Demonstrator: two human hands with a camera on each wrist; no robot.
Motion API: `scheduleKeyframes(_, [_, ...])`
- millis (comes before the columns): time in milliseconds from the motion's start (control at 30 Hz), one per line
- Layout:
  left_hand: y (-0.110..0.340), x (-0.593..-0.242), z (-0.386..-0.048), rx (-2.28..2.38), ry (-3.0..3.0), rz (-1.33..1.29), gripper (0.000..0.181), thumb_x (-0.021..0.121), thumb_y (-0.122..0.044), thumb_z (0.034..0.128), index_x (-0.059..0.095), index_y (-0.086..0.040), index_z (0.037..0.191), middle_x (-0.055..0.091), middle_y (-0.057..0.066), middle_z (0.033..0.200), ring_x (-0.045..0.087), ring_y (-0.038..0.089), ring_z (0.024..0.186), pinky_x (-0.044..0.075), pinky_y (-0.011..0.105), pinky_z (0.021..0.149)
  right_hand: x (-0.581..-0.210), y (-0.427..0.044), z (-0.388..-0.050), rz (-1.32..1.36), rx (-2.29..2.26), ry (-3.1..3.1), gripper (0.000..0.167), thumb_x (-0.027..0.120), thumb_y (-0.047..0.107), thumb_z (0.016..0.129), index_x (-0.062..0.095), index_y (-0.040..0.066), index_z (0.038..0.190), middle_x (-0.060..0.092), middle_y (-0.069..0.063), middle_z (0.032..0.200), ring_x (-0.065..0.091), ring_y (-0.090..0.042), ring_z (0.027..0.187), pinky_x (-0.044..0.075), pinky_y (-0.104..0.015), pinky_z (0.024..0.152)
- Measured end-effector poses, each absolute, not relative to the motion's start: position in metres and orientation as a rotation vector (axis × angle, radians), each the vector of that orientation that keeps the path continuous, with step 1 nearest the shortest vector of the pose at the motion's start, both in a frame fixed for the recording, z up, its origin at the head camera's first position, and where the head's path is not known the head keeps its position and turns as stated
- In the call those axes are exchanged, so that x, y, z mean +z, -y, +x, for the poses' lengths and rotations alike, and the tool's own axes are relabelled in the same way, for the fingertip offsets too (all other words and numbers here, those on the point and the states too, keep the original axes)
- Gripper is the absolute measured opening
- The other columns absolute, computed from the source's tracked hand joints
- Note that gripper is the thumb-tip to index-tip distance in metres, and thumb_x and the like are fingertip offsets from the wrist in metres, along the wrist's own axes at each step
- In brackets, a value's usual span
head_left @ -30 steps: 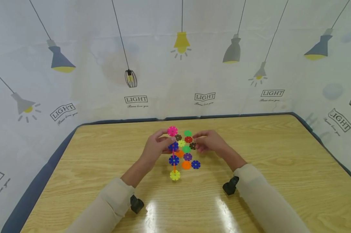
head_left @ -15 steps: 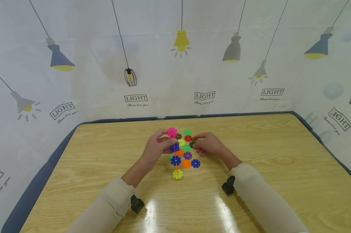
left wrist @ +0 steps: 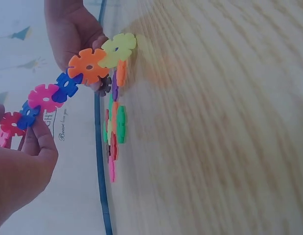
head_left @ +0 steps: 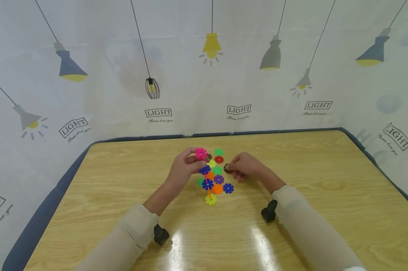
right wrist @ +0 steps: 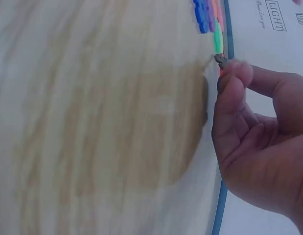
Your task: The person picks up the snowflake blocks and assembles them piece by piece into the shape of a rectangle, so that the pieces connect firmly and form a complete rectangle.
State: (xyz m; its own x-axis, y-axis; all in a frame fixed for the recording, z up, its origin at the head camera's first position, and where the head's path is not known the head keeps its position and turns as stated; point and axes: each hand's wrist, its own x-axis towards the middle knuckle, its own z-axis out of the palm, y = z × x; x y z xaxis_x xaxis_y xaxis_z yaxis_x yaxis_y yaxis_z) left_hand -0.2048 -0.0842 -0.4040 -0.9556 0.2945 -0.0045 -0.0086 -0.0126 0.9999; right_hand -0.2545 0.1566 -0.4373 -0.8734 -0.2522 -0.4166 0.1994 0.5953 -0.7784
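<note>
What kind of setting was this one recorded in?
Probably a small staged recording booth: a wood-grain table, a lamp-printed backdrop enclosing its far end and both sides, and a small black device at each wrist.

Soft, even light fills the head view, with two white glare streaks (head_left: 175, 250) on the near bench (head_left: 220, 241); both wrist views look hazier, bluish and softly blurred.
</note>
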Motion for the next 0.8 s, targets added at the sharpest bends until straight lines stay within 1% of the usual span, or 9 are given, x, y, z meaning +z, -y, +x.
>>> scheduleKeyframes(133, [0.084, -0.402, -0.204, 2.082, -2.037, 0.316, 0.03, 0.061, -0.005, 0.094, 0.055, -0.001, 0.124, 0.064, 0.024, 0.118, 0.066, 0.021, 0.102, 0.055, 0.036, 0.088, -0.433, -0.158, -0.255, -0.049, -1.325, -2.275, 0.025, 0.055, 0.023, 0.1, 0.062, -0.001, 0.101, 0.064, -0.007, 0.071, 0.059, -0.016, 0.055, 0.056, -0.03, 0.057])
scheduleKeyframes(233, [0.084, -0.401, -0.205, 2.083, -2.036, 0.3, 0.029, 0.06, -0.008, 0.0958, 0.056, -0.001, 0.124, 0.065, 0.022, 0.119, 0.065, 0.021, 0.105, 0.055, 0.034, 0.089, -0.428, -0.159, -0.255, -0.062, -1.416, -2.225, 0.027, 0.05, 0.022, 0.102, 0.06, -0.002, 0.108, 0.064, -0.008, 0.075, 0.061, -0.017, 0.058, 0.057, -0.032, 0.06])
scheduleKeyframes(333, [0.083, -0.401, -0.207, 2.095, -2.029, 0.295, 0.027, 0.055, -0.012, 0.0995, 0.056, 0.002, 0.122, 0.065, 0.021, 0.119, 0.065, 0.022, 0.104, 0.054, 0.034, 0.09, -0.418, -0.158, -0.253, -0.085, -1.488, -2.174, 0.031, 0.048, 0.022, 0.102, 0.059, -0.005, 0.112, 0.064, -0.007, 0.076, 0.06, -0.016, 0.058, 0.057, -0.032, 0.061])
scheduleKeyframes(433, [0.083, -0.4, -0.208, 2.107, -2.033, 0.299, 0.027, 0.048, -0.017, 0.1032, 0.058, 0.002, 0.121, 0.065, 0.023, 0.119, 0.066, 0.023, 0.102, 0.055, 0.033, 0.09, -0.406, -0.156, -0.25, -0.135, -1.539, -2.134, 0.034, 0.047, 0.022, 0.103, 0.057, -0.008, 0.115, 0.063, -0.006, 0.075, 0.058, -0.015, 0.057, 0.055, -0.03, 0.06])
scheduleKeyframes(500, [0.084, -0.401, -0.208, 2.117, -2.03, 0.308, 0.029, 0.044, -0.017, 0.1047, 0.059, 0.002, 0.119, 0.064, 0.025, 0.12, 0.067, 0.026, 0.102, 0.055, 0.033, 0.089, -0.399, -0.155, -0.247, -0.171, -1.57, -2.107, 0.034, 0.046, 0.022, 0.103, 0.057, -0.009, 0.113, 0.062, -0.005, 0.073, 0.057, -0.014, 0.056, 0.054, -0.028, 0.059])
scheduleKeyframes(567, [0.084, -0.4, -0.208, 2.121, -2.03, 0.31, 0.028, 0.043, -0.018, 0.105, 0.061, 0.0, 0.117, 0.064, 0.025, 0.12, 0.067, 0.027, 0.103, 0.055, 0.032, 0.089, -0.394, -0.153, -0.245, -0.208, -1.596, -2.083, 0.032, 0.046, 0.022, 0.103, 0.058, -0.007, 0.109, 0.062, -0.005, 0.072, 0.057, -0.014, 0.056, 0.054, -0.028, 0.059])
scheduleKeyframes(700, [0.083, -0.398, -0.208, 2.115, -2.041, 0.3, 0.026, 0.046, -0.017, 0.104, 0.062, -0.001, 0.117, 0.067, 0.021, 0.117, 0.067, 0.028, 0.105, 0.055, 0.032, 0.089, -0.384, -0.147, -0.241, -0.254, -1.649, -2.029, 0.028, 0.047, 0.023, 0.103, 0.06, -0.002, 0.102, 0.061, -0.004, 0.07, 0.057, -0.013, 0.055, 0.053, -0.026, 0.058])
scheduleKeyframes(800, [0.082, -0.396, -0.207, 2.11, -2.054, 0.284, 0.024, 0.049, -0.018, 0.103, 0.061, -0.002, 0.118, 0.068, 0.021, 0.115, 0.066, 0.032, 0.108, 0.055, 0.033, 0.09, -0.377, -0.143, -0.238, -0.273, -1.68, -1.992, 0.026, 0.048, 0.023, 0.103, 0.059, -0.001, 0.1, 0.061, -0.003, 0.069, 0.057, -0.012, 0.054, 0.053, -0.025, 0.057])
